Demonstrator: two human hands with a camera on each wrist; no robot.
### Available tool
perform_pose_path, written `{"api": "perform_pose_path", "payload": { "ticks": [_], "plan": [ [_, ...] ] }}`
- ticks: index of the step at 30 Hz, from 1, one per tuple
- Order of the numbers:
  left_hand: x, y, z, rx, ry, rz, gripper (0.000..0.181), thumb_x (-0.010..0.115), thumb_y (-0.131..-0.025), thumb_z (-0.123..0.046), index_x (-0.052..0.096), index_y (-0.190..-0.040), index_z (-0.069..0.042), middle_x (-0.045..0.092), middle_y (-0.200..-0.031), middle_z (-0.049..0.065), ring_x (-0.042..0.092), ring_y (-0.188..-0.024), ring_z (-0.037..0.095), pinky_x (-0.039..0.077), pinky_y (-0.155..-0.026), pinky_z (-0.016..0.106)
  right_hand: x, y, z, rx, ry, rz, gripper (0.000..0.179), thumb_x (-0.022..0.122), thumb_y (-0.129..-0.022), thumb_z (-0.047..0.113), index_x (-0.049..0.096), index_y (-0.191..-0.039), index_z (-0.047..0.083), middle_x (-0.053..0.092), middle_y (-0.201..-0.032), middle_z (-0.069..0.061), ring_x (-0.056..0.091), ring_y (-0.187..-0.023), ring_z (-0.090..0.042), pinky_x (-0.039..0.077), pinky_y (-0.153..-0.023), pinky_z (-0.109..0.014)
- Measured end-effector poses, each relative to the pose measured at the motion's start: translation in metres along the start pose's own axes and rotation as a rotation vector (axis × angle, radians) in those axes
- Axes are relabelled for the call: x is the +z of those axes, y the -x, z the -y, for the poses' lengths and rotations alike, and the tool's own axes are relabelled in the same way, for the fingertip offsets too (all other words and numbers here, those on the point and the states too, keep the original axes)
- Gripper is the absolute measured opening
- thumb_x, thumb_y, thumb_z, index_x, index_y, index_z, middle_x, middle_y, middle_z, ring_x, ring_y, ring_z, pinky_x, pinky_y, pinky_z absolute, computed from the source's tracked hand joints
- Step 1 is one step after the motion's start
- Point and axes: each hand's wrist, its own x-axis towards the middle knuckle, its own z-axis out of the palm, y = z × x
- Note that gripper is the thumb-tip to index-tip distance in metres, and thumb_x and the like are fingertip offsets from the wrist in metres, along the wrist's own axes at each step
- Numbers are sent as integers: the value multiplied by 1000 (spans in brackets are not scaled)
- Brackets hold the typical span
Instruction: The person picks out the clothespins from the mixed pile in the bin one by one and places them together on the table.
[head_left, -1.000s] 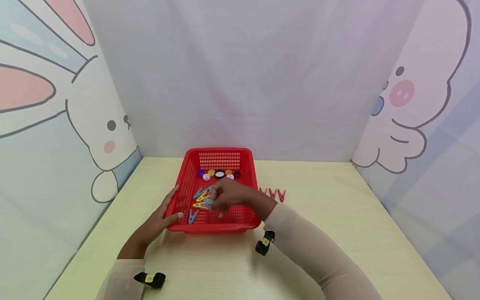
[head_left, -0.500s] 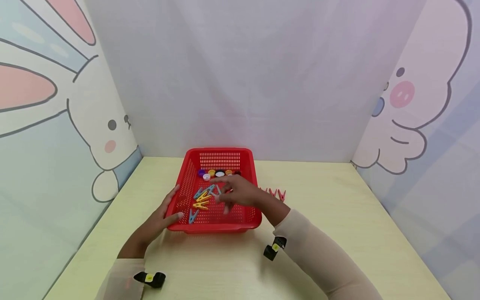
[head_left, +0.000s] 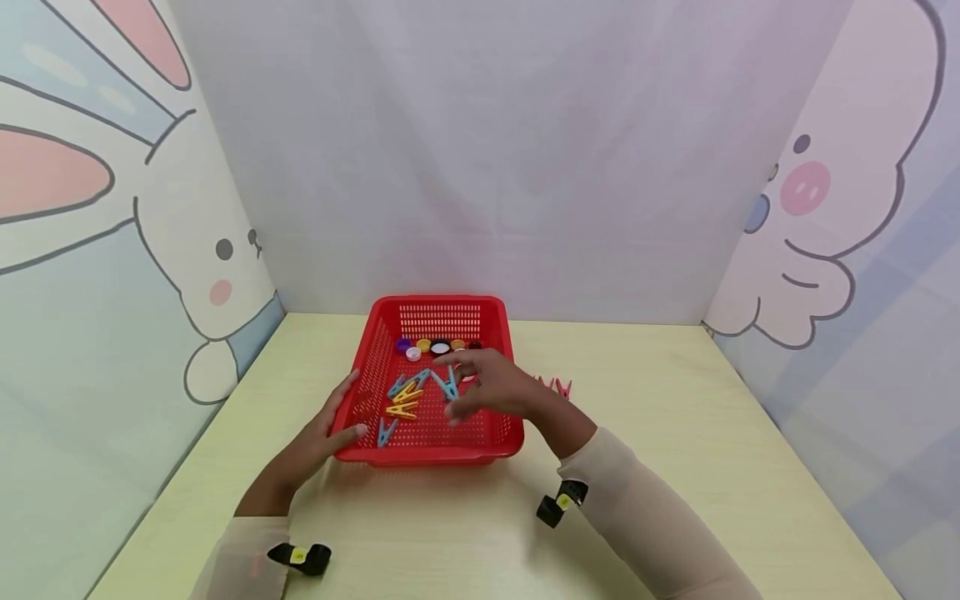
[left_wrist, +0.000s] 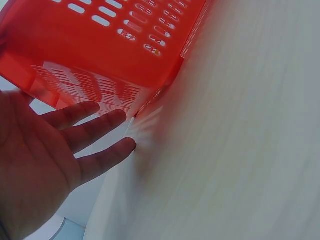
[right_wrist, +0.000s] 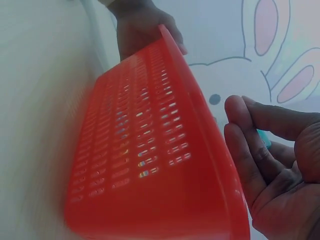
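Blue clothespin (head_left: pixel 447 385): likely light, stiff, springy; best pinched across legs
Right hand (head_left: pixel 495 385): pinching it
Left hand (head_left: pixel 313 442): gripping rim of red basket (head_left: pixel 427 456), near back edge of counter (head_left: pixel 420 533)

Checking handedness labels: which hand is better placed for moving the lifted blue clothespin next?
Right, I'd say: the right hand seems to hold the blue clothespin over the red basket, nearer the red clothespins outside. The left hand is busy holding the basket's left side.
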Motion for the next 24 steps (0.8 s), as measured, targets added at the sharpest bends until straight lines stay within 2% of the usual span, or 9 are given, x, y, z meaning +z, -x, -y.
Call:
{"api": "perform_pose_path", "payload": {
  "ticks": [5,8,11,15,17,19,21,24],
  "plan": [
    [0,0,0,-10,-4,-2,108,74,-100,-22,-1,-177,-33,35,-165,28,50,-142,49,69,-91,39,-7,8,-4,-37,24,-7,83,95,-83,16,59,-157,15,68,-124,-11,78,-91,-24,70,-85,-40],
    [0,0,0,-16,-8,-3,108,74,-100,-23,-1,-177,-33,35,-165,28,51,-142,48,69,-91,39,-9,12,-7,-58,30,-15,81,94,-86,18,57,-158,12,70,-121,-11,79,-92,-22,70,-86,-40],
    [0,0,-1,-19,-13,-3,107,73,-100,-23,-1,-177,-33,35,-165,28,52,-141,47,69,-91,39,-11,16,-10,-76,94,-53,80,93,-87,22,58,-158,12,71,-117,-9,74,-96,-19,69,-84,-37],
    [0,0,-1,-17,-20,-6,107,73,-100,-23,-1,-177,-32,35,-165,28,52,-140,47,69,-92,39,-14,23,-12,-114,208,-119,79,93,-88,29,60,-158,14,71,-114,-6,69,-96,-20,66,-79,-31],
    [0,0,-1,-16,-21,-5,106,73,-100,-23,-1,-177,-31,35,-165,29,52,-140,47,68,-92,39,-15,26,-13,-140,232,-145,77,93,-87,29,62,-156,14,70,-114,-6,67,-98,-21,65,-78,-30],
    [0,0,-1,-17,-21,-5,106,73,-101,-23,-1,-177,-31,35,-165,29,52,-141,48,68,-92,39,-16,29,-15,-161,225,-165,74,94,-86,28,64,-153,15,69,-116,-7,66,-102,-23,65,-78,-30],
    [0,0,-1,-18,-21,-5,106,73,-101,-23,-1,-177,-31,35,-165,29,51,-141,48,68,-92,39,-18,31,-17,-166,205,-183,72,95,-84,25,67,-150,17,66,-124,-7,63,-113,-24,66,-82,-32],
    [1,0,-1,-19,-19,-7,107,73,-101,-23,-1,-177,-31,35,-165,28,51,-141,49,68,-92,39,-21,34,-20,-166,162,-204,70,97,-82,22,69,-146,17,60,-138,-8,57,-131,-30,68,-92,-44]
  ]
}}
